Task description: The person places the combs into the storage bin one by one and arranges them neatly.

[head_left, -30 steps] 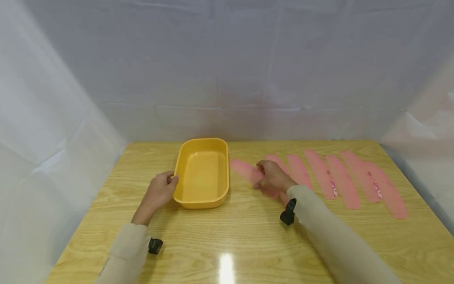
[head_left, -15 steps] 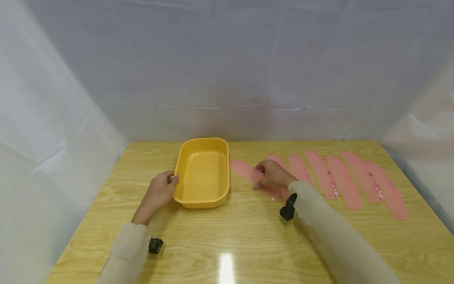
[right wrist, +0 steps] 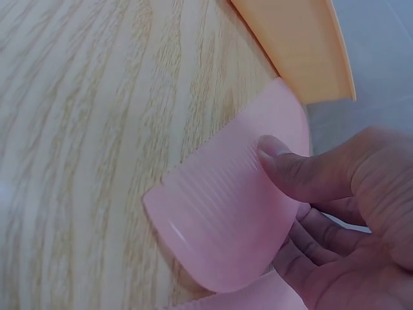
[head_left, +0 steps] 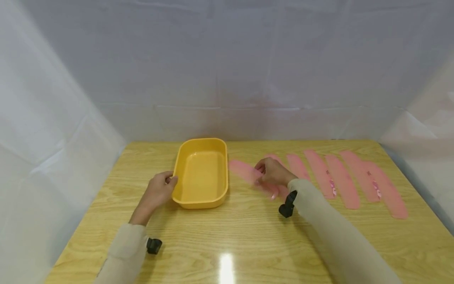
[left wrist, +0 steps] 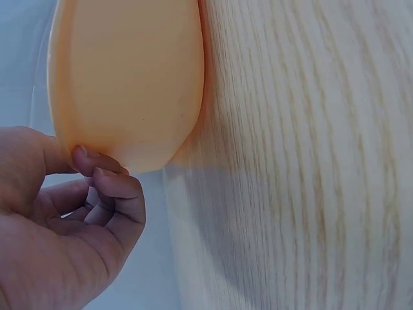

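A yellow rectangular tub stands at the left of the wooden table, with nothing in it. My left hand pinches its left rim between thumb and curled fingers, seen close up in the left wrist view. To the tub's right, my right hand holds a translucent pink comb, thumb on its upper face and fingers at its far edge. One end of this comb lies close to the tub's right side. The right hand and sleeve partly cover another pink comb just behind.
Several more pink combs lie slanted in a row across the right half of the wooden table; some carry a small print. White sheeting hangs behind and at both sides. A black camera sits on the right wrist.
My right wrist has risen and turned slightly, and the near end of the held comb shows more, with a bright glint. The left hand and tub stay put.
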Motion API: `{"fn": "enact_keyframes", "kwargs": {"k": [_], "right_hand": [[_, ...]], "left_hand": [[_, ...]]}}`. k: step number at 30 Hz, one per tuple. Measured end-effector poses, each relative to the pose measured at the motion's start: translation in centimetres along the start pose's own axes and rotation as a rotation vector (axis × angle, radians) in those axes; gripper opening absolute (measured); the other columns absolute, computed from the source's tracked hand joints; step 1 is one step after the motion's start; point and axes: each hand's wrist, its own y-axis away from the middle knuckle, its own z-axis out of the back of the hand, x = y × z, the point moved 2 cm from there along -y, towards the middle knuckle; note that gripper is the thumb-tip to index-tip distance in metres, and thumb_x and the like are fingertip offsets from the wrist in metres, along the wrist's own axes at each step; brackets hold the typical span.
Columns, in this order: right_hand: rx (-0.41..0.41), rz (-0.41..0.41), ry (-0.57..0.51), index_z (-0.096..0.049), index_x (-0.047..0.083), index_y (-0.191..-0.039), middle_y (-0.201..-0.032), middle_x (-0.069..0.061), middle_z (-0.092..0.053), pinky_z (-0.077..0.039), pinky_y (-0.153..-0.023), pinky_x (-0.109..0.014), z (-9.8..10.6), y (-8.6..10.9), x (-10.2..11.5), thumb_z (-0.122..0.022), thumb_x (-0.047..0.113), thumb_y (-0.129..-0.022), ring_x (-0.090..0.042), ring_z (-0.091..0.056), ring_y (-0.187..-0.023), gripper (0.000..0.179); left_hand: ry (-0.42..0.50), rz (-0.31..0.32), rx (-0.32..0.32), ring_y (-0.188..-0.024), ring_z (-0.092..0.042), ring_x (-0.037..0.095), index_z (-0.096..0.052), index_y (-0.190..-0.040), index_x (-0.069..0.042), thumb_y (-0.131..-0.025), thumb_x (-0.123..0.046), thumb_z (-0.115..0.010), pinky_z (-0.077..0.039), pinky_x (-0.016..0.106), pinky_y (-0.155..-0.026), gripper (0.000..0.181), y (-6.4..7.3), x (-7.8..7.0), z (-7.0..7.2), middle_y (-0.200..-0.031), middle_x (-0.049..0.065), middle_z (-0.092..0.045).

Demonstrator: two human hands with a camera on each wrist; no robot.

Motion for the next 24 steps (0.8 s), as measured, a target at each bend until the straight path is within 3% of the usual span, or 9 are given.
{"fn": "enact_keyframes", "kwargs": {"k": [11,24], "right_hand": [[-0.032,0.001,-0.068,-0.065,-0.004,-0.109,-0.1,-0.015,-0.062,-0.051,-0.073,-0.034,0.5,0.0,0.1,-0.064,-0.003,-0.081,-0.023,-0.059,-0.085,0.028],[-0.041,-0.052,-0.205,-0.066,-0.003,-0.108,-0.103,-0.015,-0.063,-0.049,-0.068,-0.029,1.4,0.3,0.4,-0.052,-0.009,-0.078,-0.021,-0.058,-0.084,0.034]], "left_hand": [[0.0,-0.005,0.003,-0.068,-0.053,0.018,-0.046,-0.134,0.006,-0.102,-0.02,-0.041,-0.045,0.028,-0.056,0.042,-0.1,0.2,-0.1,-0.098,0.018,-0.059],[0.017,0.005,0.011,-0.067,-0.053,0.017,-0.047,-0.133,0.007,-0.102,-0.019,-0.041,-0.045,0.028,-0.055,0.041,-0.1,0.1,-0.1,-0.098,0.019,-0.058]]}}
